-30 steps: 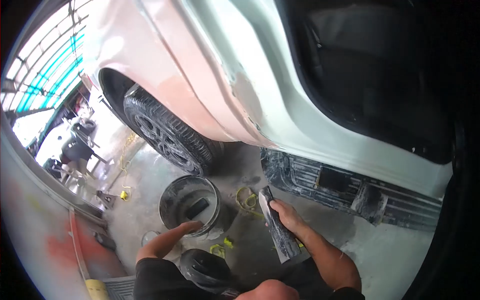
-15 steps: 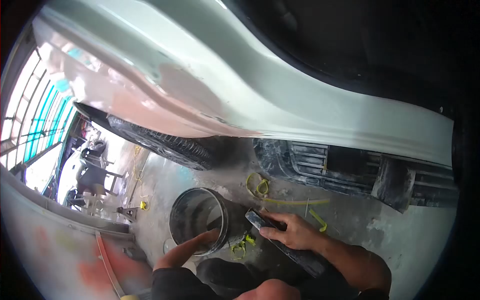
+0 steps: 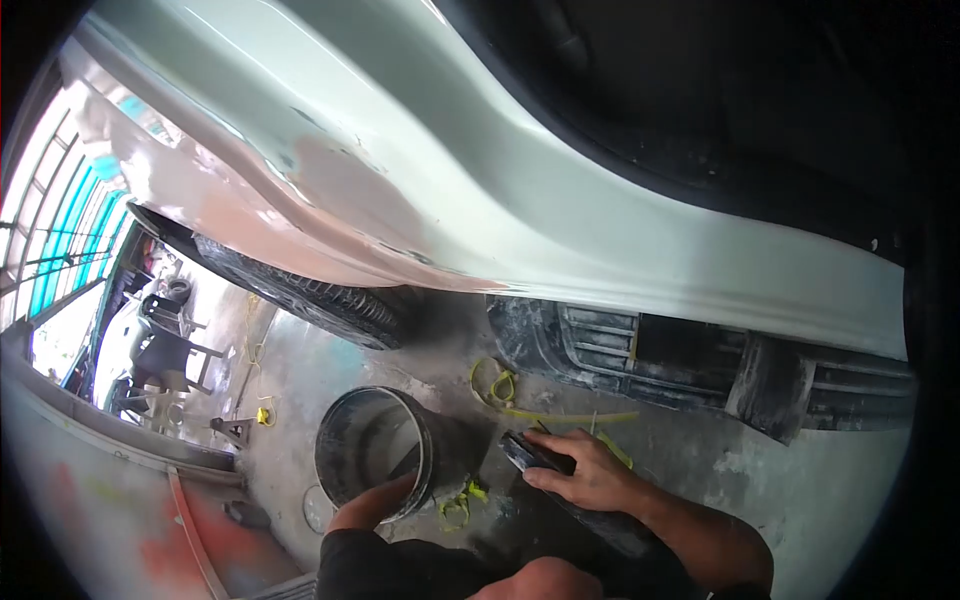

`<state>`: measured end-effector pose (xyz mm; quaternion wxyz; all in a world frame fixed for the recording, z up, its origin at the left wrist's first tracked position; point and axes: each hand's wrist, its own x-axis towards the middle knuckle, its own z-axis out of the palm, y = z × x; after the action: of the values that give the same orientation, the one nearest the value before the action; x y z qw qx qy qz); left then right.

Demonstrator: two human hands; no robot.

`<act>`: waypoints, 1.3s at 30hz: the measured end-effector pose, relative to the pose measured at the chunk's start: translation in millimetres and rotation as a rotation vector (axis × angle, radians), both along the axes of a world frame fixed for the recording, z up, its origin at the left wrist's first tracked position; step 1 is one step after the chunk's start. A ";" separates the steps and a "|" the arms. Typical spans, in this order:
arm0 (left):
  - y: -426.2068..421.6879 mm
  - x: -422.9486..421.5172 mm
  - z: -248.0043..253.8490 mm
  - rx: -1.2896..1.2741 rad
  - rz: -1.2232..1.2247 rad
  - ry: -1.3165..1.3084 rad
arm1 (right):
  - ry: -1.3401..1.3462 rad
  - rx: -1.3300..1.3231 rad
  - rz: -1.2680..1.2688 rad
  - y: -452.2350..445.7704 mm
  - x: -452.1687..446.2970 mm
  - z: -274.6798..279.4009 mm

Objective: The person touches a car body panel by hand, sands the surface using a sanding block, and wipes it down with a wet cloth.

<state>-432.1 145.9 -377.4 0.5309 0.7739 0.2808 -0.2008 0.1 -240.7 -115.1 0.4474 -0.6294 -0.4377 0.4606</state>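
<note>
My left hand (image 3: 400, 488) reaches into the dark bucket (image 3: 428, 450), beside a dark block (image 3: 408, 462) inside it; the fingers are hidden by the wall and too dark to make out. Wrapped round a long dark sanding block (image 3: 612, 528), my right hand (image 3: 575, 468) is closed, with the thumb on the near side. The block slants from beside the bucket toward my body. Above both hands is the white car body (image 3: 600, 235) with pinkish and grey patches.
A black side step (image 3: 680, 370) runs under the car, right of the tyre (image 3: 300, 295). Yellow strips (image 3: 570, 415) lie on the grey floor. A second panel with red paint (image 3: 190, 540) stands at lower left, and a stool (image 3: 175, 360) farther back.
The view has shifted toward the car's side. My left hand has gone deeper into the bucket. My right hand has turned the long block, its upper end now nearer the bucket.
</note>
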 end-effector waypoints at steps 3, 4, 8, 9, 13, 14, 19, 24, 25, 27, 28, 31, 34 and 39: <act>-5.7 4.7 11.4 0.047 0.154 0.049 | 0.030 0.181 -0.037 7.5 -5.6 -0.2; -6.3 3.6 17.6 0.062 0.222 0.065 | 0.062 0.190 -0.026 9.1 -6.0 8.1; 1.4 -3.5 54.8 -0.046 0.800 0.089 | 0.075 0.254 -0.011 11.9 -10.4 24.9; 1.1 -0.6 69.3 -0.072 0.938 0.051 | 0.061 0.281 -0.020 12.9 -13.6 22.8; -23.7 43.9 174.6 -0.095 1.158 -0.396 | 0.080 0.290 -0.029 14.5 -29.1 26.2; -30.3 58.7 205.7 0.026 1.165 -0.432 | 0.083 0.297 -0.024 13.8 -32.5 28.5; -29.1 117.9 380.3 0.773 0.906 -0.798 | 0.064 0.354 -0.003 13.5 -46.1 30.5; -16.1 208.3 613.4 1.428 0.601 -1.210 | 0.019 0.352 0.007 26.7 -49.6 20.9; -12.5 230.8 656.9 1.525 0.726 -1.176 | 0.035 0.342 0.011 28.8 -48.6 20.9; -21.5 282.6 709.1 1.530 0.688 -1.431 | 0.075 0.320 0.018 32.8 -47.2 22.8; -3.3 299.2 730.4 1.523 0.599 -1.589 | 0.084 0.316 0.018 33.8 -47.1 24.2; -9.7 345.1 733.8 1.861 0.750 -1.490 | 0.052 0.280 0.029 32.8 -46.9 29.3; -15.5 343.3 676.3 1.989 0.527 -1.491 | -0.020 0.232 0.044 26.7 -45.3 35.9; -40.2 326.1 549.9 2.153 0.064 -1.279 | 0.057 0.208 0.058 17.5 -46.4 22.9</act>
<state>-106.1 105.7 172.5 -0.3247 0.7661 0.0130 0.5545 -46.3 -223.2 -92.3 0.5092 -0.5531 -0.4882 0.4432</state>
